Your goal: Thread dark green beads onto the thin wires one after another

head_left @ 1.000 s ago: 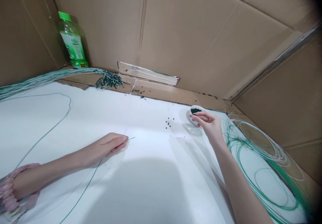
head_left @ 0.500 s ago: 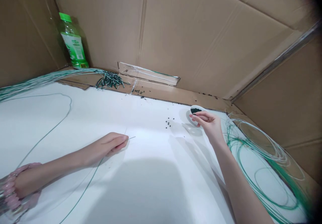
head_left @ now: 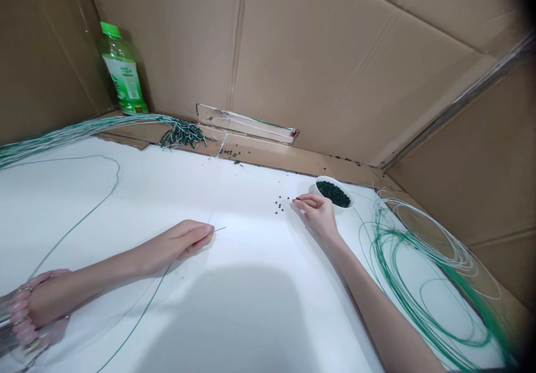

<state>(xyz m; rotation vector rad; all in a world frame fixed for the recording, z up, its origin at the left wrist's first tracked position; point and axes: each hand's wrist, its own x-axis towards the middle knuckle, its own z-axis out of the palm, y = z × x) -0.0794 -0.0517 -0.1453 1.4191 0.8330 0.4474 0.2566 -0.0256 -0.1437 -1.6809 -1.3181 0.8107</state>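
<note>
My left hand (head_left: pixel 188 240) is closed in a pinch on a thin green wire (head_left: pixel 153 296), just above the white surface. The wire's short dark tip sticks out to the right of the fingertips, and its other part trails down toward the near edge. My right hand (head_left: pixel 317 214) is pinched too, with a tiny dark bead (head_left: pixel 297 199) showing at the fingertips. Right behind it stands a small white bowl (head_left: pixel 352 204) filled with dark green beads (head_left: pixel 333 192). Several loose beads (head_left: pixel 280 205) lie on the surface left of my right hand.
Cardboard walls enclose the white tabletop (head_left: pixel 251 239). Coils of green and white wire (head_left: pixel 419 306) lie at the right. A bundle of beaded strands (head_left: pixel 184 133) rests along the back left, near a green-capped bottle (head_left: pixel 123 77). Stray beads dot the cardboard strip (head_left: pixel 268 156).
My right hand has moved left from the bead bowl, pinching a bead, and the bowl's contents now show. My left hand has stayed in place with the wire.
</note>
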